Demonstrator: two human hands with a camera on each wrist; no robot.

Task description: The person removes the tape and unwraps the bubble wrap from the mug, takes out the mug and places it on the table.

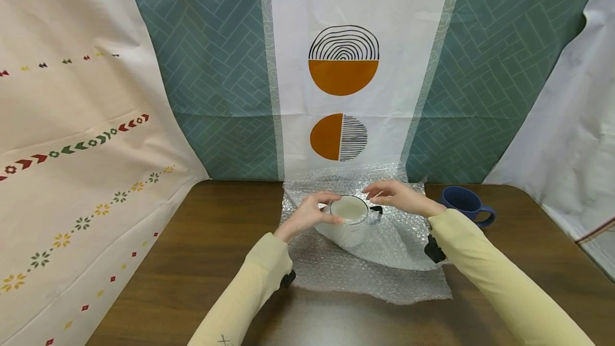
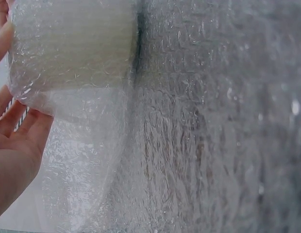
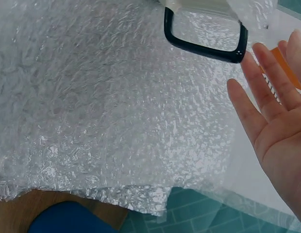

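Note:
A white mug (image 1: pixel 349 210) with a dark rim and black handle (image 3: pixel 207 51) stands on bubble wrap (image 1: pixel 370 282), its side partly covered by the wrap. My left hand (image 1: pixel 310 212) grips the wrapped mug from the left, thumb at the front and fingers toward the back. Through the left wrist view, the fingers of that hand press the wrap (image 2: pixel 92 111) against the mug. On the mug's other side, my right hand (image 1: pixel 396 196) hovers near the handle. Its fingers (image 3: pixel 247 104) are extended and hold nothing.
A blue mug (image 1: pixel 462 202) stands on the brown wooden table (image 1: pixel 226 239), right of the wrap. Patterned cloth (image 1: pixel 230 68) hangs behind the table, and a cream cloth (image 1: pixel 86 148) hangs along its left side.

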